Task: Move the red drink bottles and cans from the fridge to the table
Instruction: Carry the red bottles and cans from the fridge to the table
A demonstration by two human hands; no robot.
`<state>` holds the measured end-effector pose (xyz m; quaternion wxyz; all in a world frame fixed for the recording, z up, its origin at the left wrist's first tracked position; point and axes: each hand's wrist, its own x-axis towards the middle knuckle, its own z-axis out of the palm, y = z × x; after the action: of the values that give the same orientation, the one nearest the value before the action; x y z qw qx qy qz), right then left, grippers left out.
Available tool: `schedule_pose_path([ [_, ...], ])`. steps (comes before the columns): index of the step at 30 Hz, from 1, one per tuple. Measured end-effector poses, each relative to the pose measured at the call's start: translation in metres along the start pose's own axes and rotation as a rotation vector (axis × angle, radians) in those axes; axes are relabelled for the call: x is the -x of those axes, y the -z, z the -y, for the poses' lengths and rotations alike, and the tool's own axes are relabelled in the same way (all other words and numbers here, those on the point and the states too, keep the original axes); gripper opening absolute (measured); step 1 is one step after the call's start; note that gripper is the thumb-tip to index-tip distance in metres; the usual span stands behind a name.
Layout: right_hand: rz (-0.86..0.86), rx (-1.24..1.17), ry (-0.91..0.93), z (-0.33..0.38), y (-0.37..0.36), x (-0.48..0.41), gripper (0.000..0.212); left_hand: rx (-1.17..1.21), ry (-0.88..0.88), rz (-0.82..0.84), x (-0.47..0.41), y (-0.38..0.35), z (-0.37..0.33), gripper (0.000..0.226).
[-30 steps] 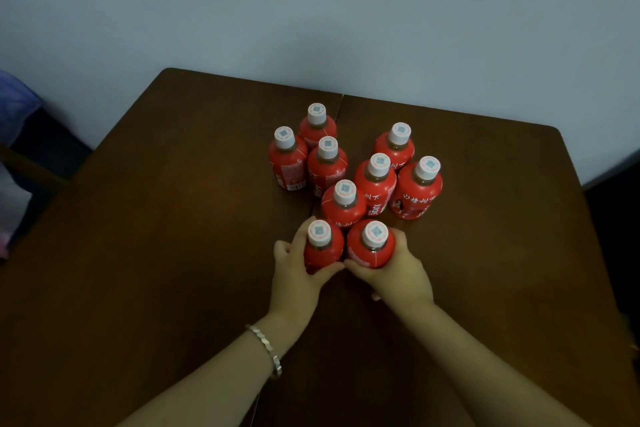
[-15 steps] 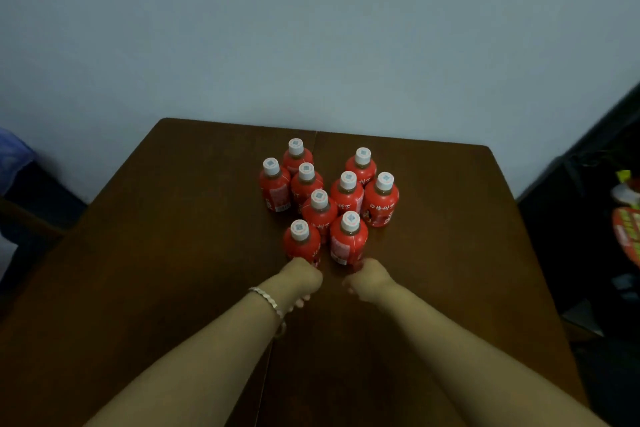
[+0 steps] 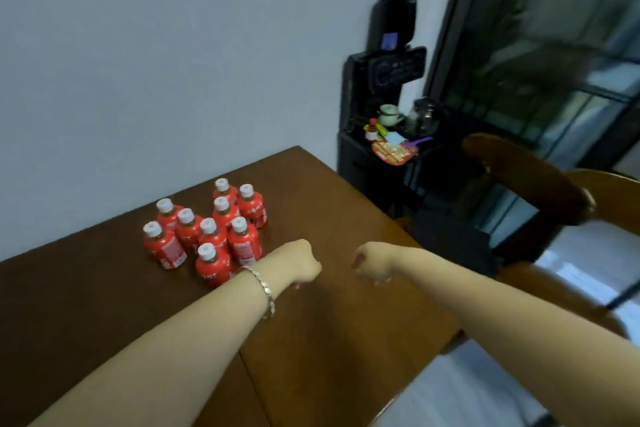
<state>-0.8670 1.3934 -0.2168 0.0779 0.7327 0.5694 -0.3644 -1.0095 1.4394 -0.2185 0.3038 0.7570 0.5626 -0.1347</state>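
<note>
Several red drink bottles (image 3: 211, 263) with white caps stand upright in a tight cluster on the brown wooden table (image 3: 329, 340), toward its far left. My left hand (image 3: 298, 263), a bracelet on its wrist, hovers just right of the nearest bottles and touches none of them. My right hand (image 3: 372, 263) hangs further right over bare tabletop. Both hands droop at the wrist with loosely curled fingers and hold nothing. No fridge and no cans are in view.
A black stand (image 3: 381, 80) with a cup and small items is against the wall past the table's right corner. A wooden chair (image 3: 526, 177) sits by the table's right edge. A dark glass door (image 3: 554, 45) fills the upper right.
Both hands let go of the two front bottles and drew back from the cluster. The view has swung right, so the bottles now lie to the left.
</note>
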Motion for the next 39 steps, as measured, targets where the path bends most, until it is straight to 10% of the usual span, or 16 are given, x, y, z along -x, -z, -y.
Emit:
schedule_pose_path([
  [15,-0.566,-0.490,-0.666,-0.314,-0.048,0.373,0.036,-0.307,-0.913,0.185,0.190,-0.172,-0.393,0.020],
  [39,-0.837,-0.752,-1.614,-0.718,-0.275,0.888,0.031,-0.638,-1.846,0.583,0.602,-0.609,-0.870,0.020],
])
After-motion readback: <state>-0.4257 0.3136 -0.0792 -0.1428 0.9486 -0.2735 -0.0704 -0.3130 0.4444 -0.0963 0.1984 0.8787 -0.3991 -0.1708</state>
